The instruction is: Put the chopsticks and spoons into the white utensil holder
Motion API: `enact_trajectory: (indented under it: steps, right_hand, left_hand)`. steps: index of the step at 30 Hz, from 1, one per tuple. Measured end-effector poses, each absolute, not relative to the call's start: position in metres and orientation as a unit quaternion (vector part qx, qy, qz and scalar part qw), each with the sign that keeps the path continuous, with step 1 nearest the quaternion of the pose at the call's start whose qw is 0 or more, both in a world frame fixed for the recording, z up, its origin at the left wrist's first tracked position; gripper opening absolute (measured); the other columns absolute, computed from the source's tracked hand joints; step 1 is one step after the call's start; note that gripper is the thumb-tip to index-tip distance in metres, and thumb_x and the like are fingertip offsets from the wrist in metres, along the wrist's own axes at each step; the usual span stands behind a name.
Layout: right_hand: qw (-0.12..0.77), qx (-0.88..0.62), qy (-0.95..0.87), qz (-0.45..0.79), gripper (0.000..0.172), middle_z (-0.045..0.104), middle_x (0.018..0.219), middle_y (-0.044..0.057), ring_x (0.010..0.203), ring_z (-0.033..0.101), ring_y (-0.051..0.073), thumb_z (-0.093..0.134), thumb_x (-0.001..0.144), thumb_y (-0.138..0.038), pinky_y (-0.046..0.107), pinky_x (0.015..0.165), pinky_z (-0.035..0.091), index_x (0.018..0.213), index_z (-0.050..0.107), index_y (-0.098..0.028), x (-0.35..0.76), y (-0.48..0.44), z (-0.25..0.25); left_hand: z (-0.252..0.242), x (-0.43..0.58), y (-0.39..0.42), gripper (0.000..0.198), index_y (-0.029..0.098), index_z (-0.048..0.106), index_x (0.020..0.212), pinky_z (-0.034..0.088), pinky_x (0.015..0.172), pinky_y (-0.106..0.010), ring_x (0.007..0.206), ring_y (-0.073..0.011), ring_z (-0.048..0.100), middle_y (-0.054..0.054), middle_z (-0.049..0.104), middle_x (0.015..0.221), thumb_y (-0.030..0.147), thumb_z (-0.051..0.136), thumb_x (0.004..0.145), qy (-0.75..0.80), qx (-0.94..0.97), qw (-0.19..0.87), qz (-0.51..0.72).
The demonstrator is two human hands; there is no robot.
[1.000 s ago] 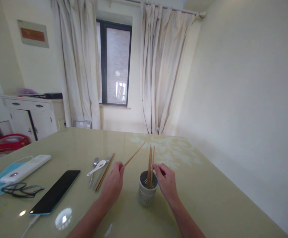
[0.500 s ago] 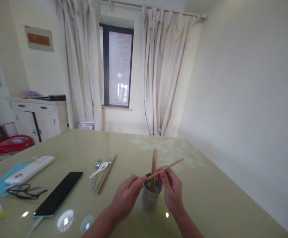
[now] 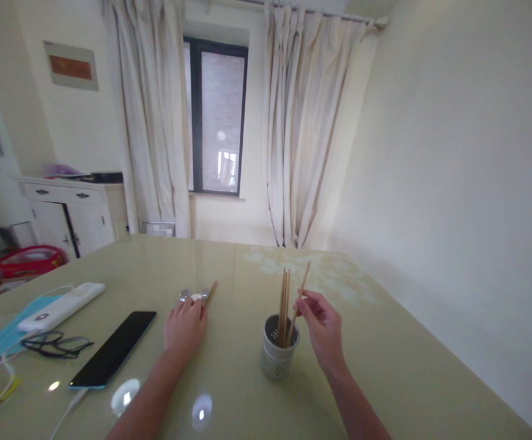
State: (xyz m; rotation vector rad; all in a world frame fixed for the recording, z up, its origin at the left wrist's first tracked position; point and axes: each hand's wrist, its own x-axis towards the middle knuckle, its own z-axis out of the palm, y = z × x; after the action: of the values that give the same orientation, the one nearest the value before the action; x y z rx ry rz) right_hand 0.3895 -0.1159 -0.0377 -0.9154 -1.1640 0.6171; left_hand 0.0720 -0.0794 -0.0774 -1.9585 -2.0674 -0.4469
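Observation:
My right hand (image 3: 323, 327) pinches a wooden chopstick (image 3: 302, 284) near its middle. Its lower end is inside the perforated metal utensil holder (image 3: 276, 365), and its upper end leans right. Several other chopsticks (image 3: 283, 305) stand upright in that holder. Farther left, my left hand (image 3: 184, 330) lies over the spoons and chopsticks on the table, its fingertips hidden from me. Past its fingers show a wooden chopstick pair (image 3: 211, 293), the end of a white spoon (image 3: 195, 297) and a metal spoon bowl (image 3: 183, 294).
On the glossy table (image 3: 238, 391), a black phone (image 3: 114, 348) with a cable lies left of my left arm. Beyond it are eyeglasses (image 3: 55, 345), a white power strip-like device (image 3: 62, 308) and a blue mask (image 3: 0, 342). A wall (image 3: 454, 214) borders the right side.
My left hand has let go of the chopstick and moved left onto the spoons and chopsticks. My right hand has tipped its chopstick from nearly level to steep, lower end in the holder.

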Motion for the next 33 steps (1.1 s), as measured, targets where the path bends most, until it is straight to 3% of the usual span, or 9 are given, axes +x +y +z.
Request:
enact_trajectory:
  steps: [4, 11, 20, 25, 33]
  right_hand:
    - [0.668, -0.428, -0.552, 0.257, 0.034, 0.079, 0.08, 0.007, 0.071, 0.072, 0.023, 0.081, 0.087, -0.052, 0.034, 0.067, 0.059, 0.094, 0.08, -0.019, 0.379, -0.117, -0.04]
    - [0.661, -0.45, -0.556, 0.224, 0.041, 0.08, 0.081, 0.008, 0.073, 0.071, 0.024, 0.074, 0.091, -0.057, 0.033, 0.066, 0.055, 0.096, 0.083, -0.017, 0.376, -0.12, -0.036]
    - [0.632, -0.491, -0.55, 0.237, 0.051, 0.073, 0.072, 0.006, 0.063, 0.066, 0.022, 0.08, 0.082, -0.064, 0.032, 0.058, 0.053, 0.099, 0.082, -0.016, 0.374, -0.116, -0.043]
    - [0.623, -0.491, -0.552, 0.258, 0.05, 0.075, 0.074, 0.007, 0.066, 0.068, 0.023, 0.078, 0.085, -0.065, 0.034, 0.061, 0.053, 0.097, 0.081, -0.016, 0.374, -0.116, -0.044]
    - [0.649, -0.484, -0.545, 0.217, 0.044, 0.075, 0.078, 0.006, 0.069, 0.065, 0.022, 0.073, 0.091, -0.06, 0.031, 0.061, 0.05, 0.097, 0.08, -0.017, 0.371, -0.122, -0.04]
  left_hand:
    - [-0.077, 0.074, -0.081, 0.026, 0.018, 0.074, 0.104, 0.054, 0.092, -0.045, 0.113, -0.0336, 0.071, -0.015, 0.076, 0.115, 0.026, 0.05, 0.101, -0.723, -0.669, 0.107, -0.133]
    - [-0.077, 0.073, -0.081, 0.03, 0.017, 0.073, 0.1, 0.054, 0.089, -0.044, 0.107, -0.0341, 0.073, -0.017, 0.078, 0.107, 0.026, 0.044, 0.102, -0.726, -0.669, 0.097, -0.127]
    - [-0.078, 0.075, -0.084, 0.032, 0.018, 0.074, 0.1, 0.056, 0.092, -0.044, 0.106, -0.0331, 0.075, -0.016, 0.079, 0.106, 0.029, 0.044, 0.103, -0.731, -0.67, 0.076, -0.104]
    - [-0.074, 0.077, -0.085, 0.033, 0.015, 0.075, 0.102, 0.055, 0.094, -0.047, 0.111, -0.0355, 0.074, -0.019, 0.078, 0.111, 0.028, 0.045, 0.103, -0.733, -0.671, 0.06, -0.091]
    - [-0.076, 0.089, -0.083, 0.032, 0.013, 0.072, 0.102, 0.052, 0.099, -0.041, 0.113, -0.0311, 0.072, -0.018, 0.077, 0.109, 0.024, 0.042, 0.105, -0.693, -0.713, 0.034, -0.103]
